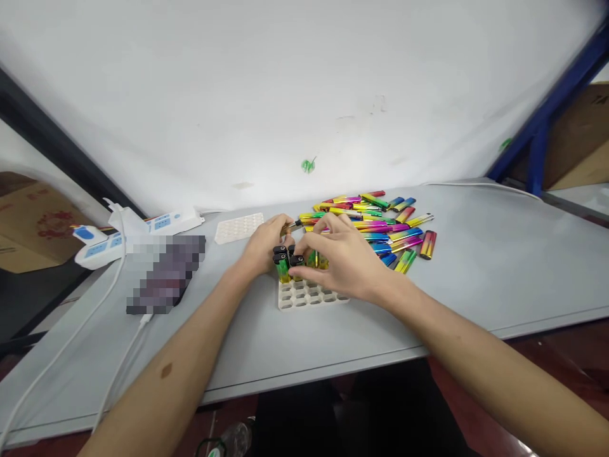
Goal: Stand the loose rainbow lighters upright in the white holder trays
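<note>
A white tray with rows of slots (298,297) lies on the grey table. Several green-yellow lighters with black tops (282,269) stand upright at its left and back part. My left hand (269,244) is beside and behind them, fingers curled, with a small dark-tipped item at its fingertips that I cannot make out. My right hand (345,254) arches over the tray, fingers bent and thumb by a black-topped lighter; its fingertips are partly hidden. Behind my right hand lies a pile of shiny multicoloured lighter sleeves (375,237).
A second white slotted tray (239,228) lies at the back left. Further left are a power strip (164,223), a blurred phone-like object (174,273) and white cables (111,289). Cardboard boxes (38,222) stand beyond the table; a white wall (266,95) rises behind it.
</note>
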